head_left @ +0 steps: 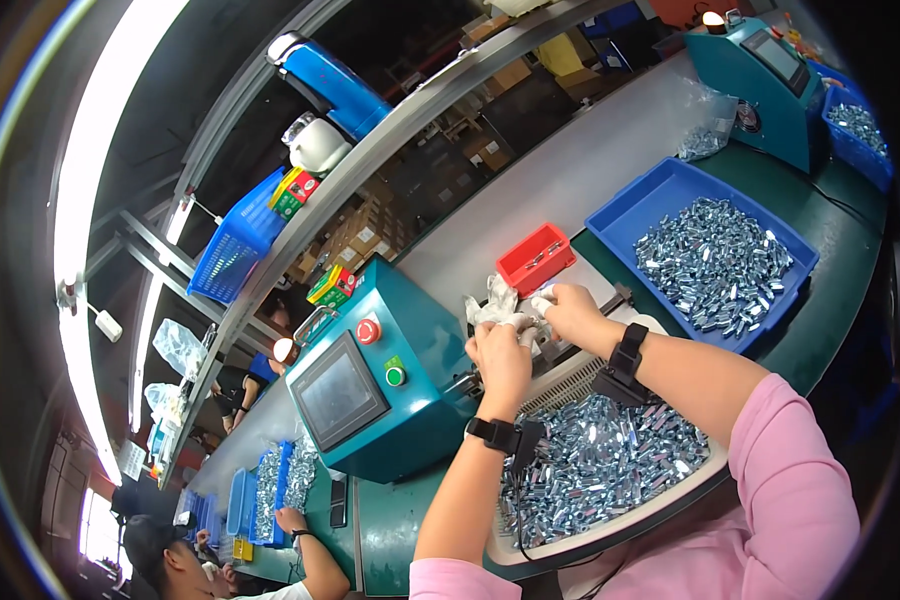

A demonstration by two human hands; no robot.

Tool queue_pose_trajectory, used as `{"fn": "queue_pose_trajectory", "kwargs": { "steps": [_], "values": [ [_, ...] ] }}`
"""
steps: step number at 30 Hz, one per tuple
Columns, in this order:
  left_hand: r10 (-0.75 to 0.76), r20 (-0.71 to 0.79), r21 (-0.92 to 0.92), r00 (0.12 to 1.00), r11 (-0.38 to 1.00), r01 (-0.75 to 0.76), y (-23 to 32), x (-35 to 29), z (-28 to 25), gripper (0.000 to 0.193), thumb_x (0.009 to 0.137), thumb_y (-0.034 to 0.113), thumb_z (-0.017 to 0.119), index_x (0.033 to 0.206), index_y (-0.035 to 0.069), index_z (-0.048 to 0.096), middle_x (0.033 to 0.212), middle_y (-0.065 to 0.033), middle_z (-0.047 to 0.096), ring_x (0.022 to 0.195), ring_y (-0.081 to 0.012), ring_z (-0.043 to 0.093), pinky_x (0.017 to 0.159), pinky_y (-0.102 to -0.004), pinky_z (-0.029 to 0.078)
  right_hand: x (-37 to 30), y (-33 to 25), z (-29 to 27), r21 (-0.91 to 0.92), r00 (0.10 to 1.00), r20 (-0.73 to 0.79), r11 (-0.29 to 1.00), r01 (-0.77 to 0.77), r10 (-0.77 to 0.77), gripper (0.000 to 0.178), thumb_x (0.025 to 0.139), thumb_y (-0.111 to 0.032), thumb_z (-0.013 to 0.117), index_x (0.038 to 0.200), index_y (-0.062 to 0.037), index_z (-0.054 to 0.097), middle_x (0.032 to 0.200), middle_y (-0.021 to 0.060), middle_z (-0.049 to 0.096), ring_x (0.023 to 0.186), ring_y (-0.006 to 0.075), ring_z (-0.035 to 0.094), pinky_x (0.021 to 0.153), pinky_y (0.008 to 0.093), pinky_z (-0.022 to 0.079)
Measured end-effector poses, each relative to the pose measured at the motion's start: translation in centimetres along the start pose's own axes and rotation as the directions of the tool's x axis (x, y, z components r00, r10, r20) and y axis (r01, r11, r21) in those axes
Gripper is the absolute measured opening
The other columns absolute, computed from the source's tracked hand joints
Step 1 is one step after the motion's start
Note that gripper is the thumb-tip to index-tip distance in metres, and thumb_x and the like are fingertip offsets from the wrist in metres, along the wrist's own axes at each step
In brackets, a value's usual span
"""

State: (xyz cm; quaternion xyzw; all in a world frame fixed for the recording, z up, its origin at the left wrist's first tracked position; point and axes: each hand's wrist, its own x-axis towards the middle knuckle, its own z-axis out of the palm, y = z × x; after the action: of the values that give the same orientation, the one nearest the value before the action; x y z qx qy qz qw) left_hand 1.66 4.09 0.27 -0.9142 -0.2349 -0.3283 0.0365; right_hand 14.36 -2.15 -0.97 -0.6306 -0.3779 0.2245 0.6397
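My left hand [500, 362] is closed, its fingers bent together above the near edge of a small work spot beside the teal machine [395, 370]. Just to its right, my right hand [576, 318] is also closed, thumb and fingers pinched. White coverings show on fingertips of both hands. Whatever they pinch is too small or hidden to make out. A crumpled white glove or cloth [492, 300] lies behind my left hand. Beyond my right hand sits a red box [536, 260] with a few small metal pieces. Below my forearms is a beige basket [718, 462] full of shiny metal pieces.
A blue tray [615, 222] heaped with metal pieces stands at right. Farther off is another teal machine [745, 90]. A shelf rail [420, 95] crosses above, holding a blue bottle [338, 90]. A co-worker [170, 560] sits at lower left, near a phone [339, 503].
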Motion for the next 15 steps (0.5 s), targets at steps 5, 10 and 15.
{"fn": "queue_pose_trajectory", "kwargs": {
  "steps": [5,10,15],
  "values": [
    [-0.106,0.256,0.018,0.961,0.994,0.104,-0.4,1.4,0.3,0.014,0.072,0.021,0.068,0.084,0.014,0.070,0.081,-0.0077,0.063,0.090,-0.0237,0.051,0.080,-0.0378,0.032,0.1,0.1,-0.6,-0.014,1.000,-0.006,1.000,0.005,-0.005,0.024,0.079,-0.023,0.055,0.082,-0.0011,0.065,0.058,0.0136,0.060,0.050,0.0212,0.060,0.052,0.0335,0.048],
    [-0.125,0.320,-0.011,0.939,0.991,0.136,-1.1,2.3,0.5,0.015,0.073,0.022,0.067,0.085,0.013,0.070,0.075,-0.0089,0.063,0.088,-0.0242,0.053,0.078,-0.0385,0.032,0.9,0.1,-0.6,-0.029,1.000,0.007,1.000,-0.009,0.009,0.024,0.077,-0.022,0.055,0.081,-0.0013,0.066,0.060,0.0153,0.061,0.055,0.0248,0.062,0.056,0.0356,0.048],
    [-0.022,0.173,0.074,0.985,0.997,0.010,1.6,1.2,-0.7,0.019,0.073,0.021,0.066,0.085,0.007,0.068,0.076,-0.0133,0.064,0.080,-0.0279,0.058,0.073,-0.0402,0.040,0.9,0.5,-0.9,-0.092,0.999,0.025,0.995,0.045,-0.043,0.023,0.075,-0.022,0.055,0.077,-0.0021,0.066,0.060,0.0158,0.061,0.059,0.0276,0.063,0.060,0.0383,0.049]
  ]
}}
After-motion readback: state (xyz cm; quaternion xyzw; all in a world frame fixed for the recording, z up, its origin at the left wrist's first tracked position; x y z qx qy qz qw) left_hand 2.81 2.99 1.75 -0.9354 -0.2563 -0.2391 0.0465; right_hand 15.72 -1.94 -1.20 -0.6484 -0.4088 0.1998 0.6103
